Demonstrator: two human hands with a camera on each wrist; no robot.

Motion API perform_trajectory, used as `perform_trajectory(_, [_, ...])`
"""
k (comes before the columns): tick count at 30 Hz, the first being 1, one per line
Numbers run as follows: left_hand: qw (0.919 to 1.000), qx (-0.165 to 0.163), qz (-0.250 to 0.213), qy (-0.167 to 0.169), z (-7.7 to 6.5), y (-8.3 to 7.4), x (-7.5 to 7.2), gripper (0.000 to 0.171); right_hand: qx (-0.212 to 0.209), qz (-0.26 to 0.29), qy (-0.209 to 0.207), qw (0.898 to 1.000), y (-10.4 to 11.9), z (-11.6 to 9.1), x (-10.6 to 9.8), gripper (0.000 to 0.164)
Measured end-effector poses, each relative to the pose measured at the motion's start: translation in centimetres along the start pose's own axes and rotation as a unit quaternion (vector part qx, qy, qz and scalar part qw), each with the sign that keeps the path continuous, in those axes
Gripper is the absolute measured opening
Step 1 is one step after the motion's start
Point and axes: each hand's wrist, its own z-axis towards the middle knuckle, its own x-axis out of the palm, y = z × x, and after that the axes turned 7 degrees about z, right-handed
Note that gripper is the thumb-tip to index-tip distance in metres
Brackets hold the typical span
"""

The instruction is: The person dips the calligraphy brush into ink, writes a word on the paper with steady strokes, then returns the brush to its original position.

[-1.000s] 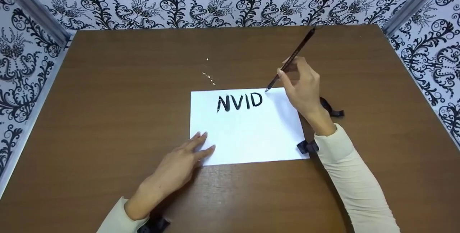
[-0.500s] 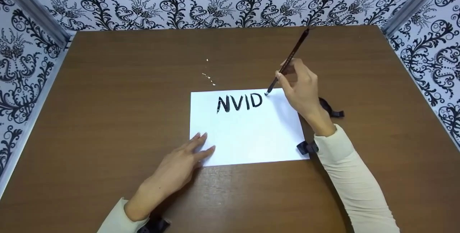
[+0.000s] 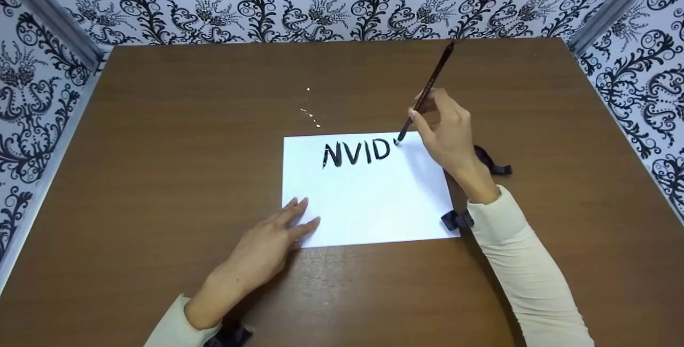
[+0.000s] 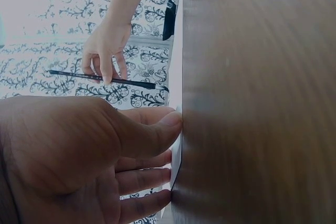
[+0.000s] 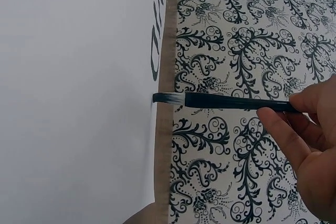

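A white sheet of paper (image 3: 368, 202) lies on the brown table, with the black letters "NVID" (image 3: 357, 152) painted along its top. My right hand (image 3: 448, 130) pinches a dark-handled paintbrush (image 3: 435, 74) between thumb and fingers. In the right wrist view the brush's bristles (image 5: 169, 98) are black at the tip, bent against the paper just past the D. My left hand (image 3: 259, 248) rests with spread fingers on the sheet's lower left corner. The left wrist view shows its thumb and fingertips touching the paper's edge.
Small pale specks (image 3: 310, 115) lie on the table (image 3: 187, 149) beyond the paper. A black strap-like piece (image 3: 494, 162) shows behind the right wrist, and a black clip-like piece (image 3: 454, 220) over the paper's lower right. Patterned black-and-white walls (image 3: 320, 5) border the table.
The brush tip has moved slightly down toward me on the paper, leaving a short dark mark right of the D. Its handle has swung a little left. My left hand has stayed put.
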Motion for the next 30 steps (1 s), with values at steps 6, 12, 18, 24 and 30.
perform_trajectory(6, [1.0, -0.005, 0.002, 0.002, -0.06, -0.04, 0.01, 0.044, 0.002, 0.004, 0.003, 1.0, 0.1, 0.02, -0.05, 0.016])
perform_trajectory(12, [1.0, -0.003, 0.005, 0.001, -0.09, 0.0, 0.06, 0.044, -0.005, 0.001, 0.006, 1.0, 0.22, 0.1, -0.07, 0.016])
perform_trajectory(18, [1.0, -0.002, 0.005, 0.0, -0.08, 0.05, 0.12, 0.044, -0.005, -0.001, 0.016, 1.0, 0.38, 0.08, -0.22, 0.016])
perform_trajectory(24, [1.0, -0.003, 0.006, 0.004, -0.05, 0.05, 0.12, 0.045, -0.003, -0.007, 0.037, 0.999, 0.55, 0.1, -0.48, 0.017])
perform_trajectory(30, [1.0, -0.001, 0.002, 0.002, -0.08, 0.03, 0.05, 0.044, -0.002, -0.012, 0.059, 0.998, 0.76, 0.14, -0.69, 0.017])
